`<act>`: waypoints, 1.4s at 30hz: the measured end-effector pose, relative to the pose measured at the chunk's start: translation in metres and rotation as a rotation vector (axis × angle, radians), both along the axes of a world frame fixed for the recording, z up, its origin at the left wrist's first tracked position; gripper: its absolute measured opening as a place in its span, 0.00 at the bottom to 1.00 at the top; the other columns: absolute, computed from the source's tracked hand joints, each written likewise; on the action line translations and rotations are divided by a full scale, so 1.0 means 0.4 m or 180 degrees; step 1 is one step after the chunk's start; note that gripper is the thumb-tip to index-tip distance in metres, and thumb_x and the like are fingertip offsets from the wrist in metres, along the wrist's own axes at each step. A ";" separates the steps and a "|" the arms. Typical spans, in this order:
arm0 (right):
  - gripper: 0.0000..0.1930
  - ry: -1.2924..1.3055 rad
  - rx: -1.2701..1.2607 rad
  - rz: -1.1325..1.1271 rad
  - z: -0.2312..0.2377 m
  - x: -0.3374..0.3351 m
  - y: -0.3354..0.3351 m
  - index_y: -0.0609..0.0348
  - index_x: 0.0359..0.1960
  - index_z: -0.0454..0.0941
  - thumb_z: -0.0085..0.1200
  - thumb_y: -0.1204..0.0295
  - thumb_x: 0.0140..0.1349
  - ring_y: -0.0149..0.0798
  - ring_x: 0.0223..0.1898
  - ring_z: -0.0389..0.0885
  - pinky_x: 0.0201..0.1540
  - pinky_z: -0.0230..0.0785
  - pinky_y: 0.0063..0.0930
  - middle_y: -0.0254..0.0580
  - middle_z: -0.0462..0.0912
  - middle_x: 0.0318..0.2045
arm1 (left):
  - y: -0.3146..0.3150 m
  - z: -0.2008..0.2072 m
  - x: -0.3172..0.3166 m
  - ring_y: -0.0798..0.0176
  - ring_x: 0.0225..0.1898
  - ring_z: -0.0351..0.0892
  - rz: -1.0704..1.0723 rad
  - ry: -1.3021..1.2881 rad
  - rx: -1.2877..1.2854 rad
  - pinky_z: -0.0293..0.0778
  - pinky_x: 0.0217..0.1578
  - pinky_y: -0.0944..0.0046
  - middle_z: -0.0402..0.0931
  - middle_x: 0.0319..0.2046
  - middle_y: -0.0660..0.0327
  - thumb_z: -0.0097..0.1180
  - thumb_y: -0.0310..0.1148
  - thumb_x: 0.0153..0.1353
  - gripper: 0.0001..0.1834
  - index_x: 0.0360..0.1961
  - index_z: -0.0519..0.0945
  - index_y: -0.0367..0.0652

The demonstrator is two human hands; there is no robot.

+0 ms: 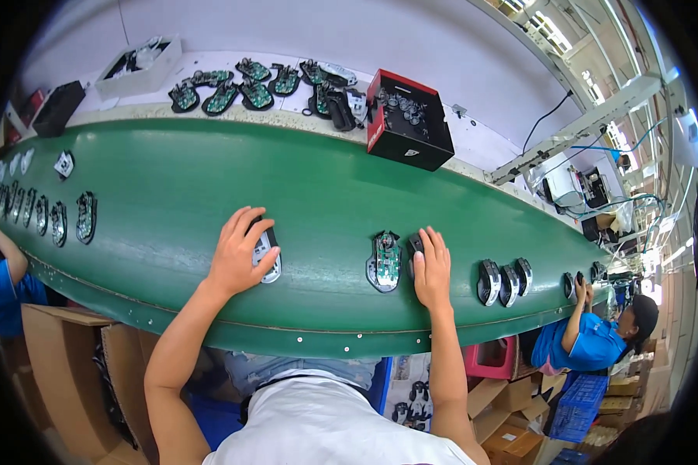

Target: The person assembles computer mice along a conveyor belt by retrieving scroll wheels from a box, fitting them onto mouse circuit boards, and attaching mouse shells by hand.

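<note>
On a green work belt [318,186], my left hand [236,252] is closed around a white and black computer mouse shell [269,262], thumb across its near side. My right hand [433,271] grips a black mouse shell [415,245], which its fingers and thumb partly cover. Just left of that hand lies an opened mouse base [385,262] with its green circuit board facing up. The base and the right hand's shell are close together; whether they touch, I cannot tell.
Assembled mice [509,284] stand to the right, and open mouse bases [86,217] line the left. Several more boards [221,98] sit on the back ledge beside a black and red box [411,151] of small parts. Co-workers [585,341] sit at both ends.
</note>
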State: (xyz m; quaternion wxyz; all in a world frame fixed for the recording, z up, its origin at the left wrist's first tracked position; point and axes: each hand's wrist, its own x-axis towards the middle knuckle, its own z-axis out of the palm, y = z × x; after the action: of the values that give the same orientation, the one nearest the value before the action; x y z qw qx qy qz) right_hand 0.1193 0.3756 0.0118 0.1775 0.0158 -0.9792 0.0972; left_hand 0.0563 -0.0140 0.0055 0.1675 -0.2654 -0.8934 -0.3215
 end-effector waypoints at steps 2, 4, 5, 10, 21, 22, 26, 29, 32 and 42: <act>0.24 -0.0042 -0.0828 0.0312 0.002 -0.003 0.011 0.61 0.66 0.68 0.47 0.66 0.70 0.54 0.68 0.65 0.70 0.55 0.44 0.56 0.70 0.64 | 0.005 0.006 0.000 0.39 0.64 0.64 -0.0004 -0.0006 -0.0109 0.64 0.62 0.43 0.69 0.60 0.48 0.66 0.44 0.54 0.27 0.52 0.77 0.40; 0.23 0.0104 -0.2012 0.0305 0.003 -0.008 0.017 0.61 0.64 0.70 0.50 0.68 0.68 0.54 0.65 0.70 0.68 0.60 0.43 0.56 0.72 0.62 | 0.015 0.010 -0.001 0.38 0.65 0.62 -0.0073 -0.0060 -0.0254 0.62 0.62 0.41 0.67 0.61 0.49 0.68 0.46 0.51 0.32 0.54 0.76 0.42; 0.20 0.0634 -0.1823 0.0066 -0.004 0.000 0.005 0.62 0.58 0.76 0.53 0.72 0.65 0.53 0.60 0.74 0.64 0.65 0.41 0.55 0.77 0.57 | 0.025 0.013 0.004 0.38 0.65 0.62 -0.0112 -0.0109 -0.0337 0.61 0.62 0.40 0.67 0.61 0.49 0.68 0.46 0.51 0.32 0.55 0.76 0.42; 0.16 0.0749 -0.1686 0.0811 0.087 0.017 -0.136 0.63 0.48 0.81 0.59 0.76 0.57 0.51 0.52 0.81 0.59 0.70 0.40 0.49 0.83 0.50 | 0.164 0.009 -0.001 0.42 0.60 0.64 -0.0021 -0.0189 -0.0541 0.64 0.56 0.43 0.66 0.60 0.49 0.63 0.52 0.57 0.34 0.58 0.73 0.41; 0.32 -0.0163 -0.0905 0.1023 0.035 0.042 -0.309 0.50 0.61 0.74 0.68 0.67 0.52 0.56 0.65 0.67 0.64 0.65 0.47 0.52 0.67 0.65 | 0.167 0.013 -0.086 0.47 0.48 0.76 -0.0018 -0.1352 0.1699 0.73 0.50 0.54 0.76 0.45 0.51 0.57 0.28 0.61 0.09 0.42 0.78 0.38; 0.29 -0.0151 -0.1019 0.0941 0.059 0.055 -0.312 0.51 0.59 0.77 0.67 0.70 0.53 0.57 0.64 0.68 0.63 0.66 0.46 0.51 0.68 0.64 | 0.161 0.006 -0.092 0.47 0.48 0.76 0.0003 -0.1361 0.1736 0.73 0.50 0.54 0.76 0.45 0.51 0.57 0.28 0.61 0.09 0.42 0.78 0.38; 0.26 -0.0095 -0.1030 0.0967 0.033 0.089 -0.286 0.51 0.57 0.79 0.66 0.72 0.54 0.56 0.62 0.71 0.63 0.67 0.46 0.49 0.71 0.63 | 0.144 -0.018 -0.103 0.47 0.46 0.76 -0.0081 -0.0442 0.1112 0.73 0.49 0.53 0.76 0.43 0.52 0.57 0.26 0.58 0.08 0.40 0.77 0.38; 0.21 -0.0010 -0.1229 0.1180 0.048 0.096 -0.277 0.52 0.52 0.83 0.65 0.74 0.54 0.54 0.59 0.75 0.60 0.70 0.45 0.48 0.79 0.56 | 0.142 -0.027 -0.112 0.47 0.46 0.75 -0.0157 -0.0242 0.1021 0.72 0.49 0.52 0.75 0.43 0.53 0.57 0.25 0.57 0.08 0.39 0.77 0.38; 0.19 0.0550 -0.1282 0.0636 0.094 0.066 -0.235 0.55 0.49 0.84 0.64 0.76 0.53 0.52 0.54 0.79 0.59 0.72 0.42 0.50 0.80 0.54 | 0.142 -0.027 -0.109 0.47 0.46 0.75 -0.0156 -0.0285 0.1039 0.72 0.49 0.52 0.75 0.43 0.53 0.57 0.25 0.57 0.08 0.39 0.77 0.38; 0.20 0.0482 -0.0512 -0.0178 0.027 0.018 -0.162 0.55 0.55 0.80 0.61 0.72 0.59 0.55 0.56 0.75 0.58 0.68 0.47 0.48 0.77 0.57 | 0.158 -0.022 -0.101 0.48 0.49 0.75 -0.0252 -0.0494 0.1042 0.72 0.51 0.53 0.75 0.45 0.54 0.58 0.23 0.56 0.10 0.40 0.77 0.38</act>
State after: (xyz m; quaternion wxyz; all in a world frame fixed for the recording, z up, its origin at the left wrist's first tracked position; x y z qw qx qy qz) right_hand 0.1264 0.3106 0.0226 0.2543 -0.0185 -0.9521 0.1690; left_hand 0.0161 0.0491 -0.0035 0.1262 -0.2440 -0.8282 -0.4884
